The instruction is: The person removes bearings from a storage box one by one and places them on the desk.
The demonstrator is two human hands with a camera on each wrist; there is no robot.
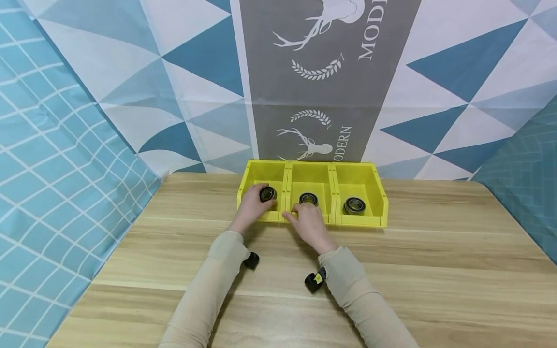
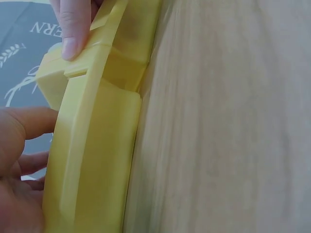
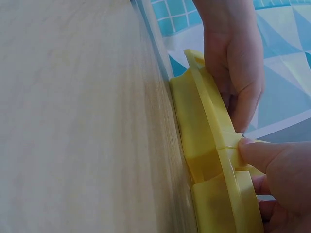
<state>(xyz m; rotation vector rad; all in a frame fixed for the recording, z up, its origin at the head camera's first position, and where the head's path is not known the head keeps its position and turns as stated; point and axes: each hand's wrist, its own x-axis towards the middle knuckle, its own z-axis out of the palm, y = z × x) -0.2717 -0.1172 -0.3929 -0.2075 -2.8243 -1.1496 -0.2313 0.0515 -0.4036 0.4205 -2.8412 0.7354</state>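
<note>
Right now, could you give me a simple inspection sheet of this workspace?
Surface: wooden table with visible grain.
Job's things: three yellow bins side by side; middle ring and right ring sit in their own bins, left ring is held at the left one.
Clutter: nothing seen.
Hands: left hand grips the left ring; right hand has its thumb on the front rim, contact with the middle ring unclear.
Cables: nothing seen.
Surroundings: patterned backdrop behind, blue checked sheet at left.

Three yellow bins (image 1: 265, 171) (image 1: 311, 173) (image 1: 353, 175), three black bearings (image 1: 263, 195) (image 1: 308, 194) (image 1: 354, 211) and two hands, one left (image 1: 252, 207) and one right (image 1: 311, 226), share one desk (image 1: 457, 251). Two beige sleeves (image 1: 200, 292) (image 1: 370, 300) and two black wrist cameras (image 1: 252, 261) (image 1: 313, 282) also show, while two white stags (image 1: 344, 9) (image 1: 322, 148), two leafy sprigs (image 1: 317, 75) (image 1: 311, 114) and two lines of lettering (image 1: 372, 31) (image 1: 342, 144) are printed on one gray backdrop panel (image 1: 265, 77).
</note>
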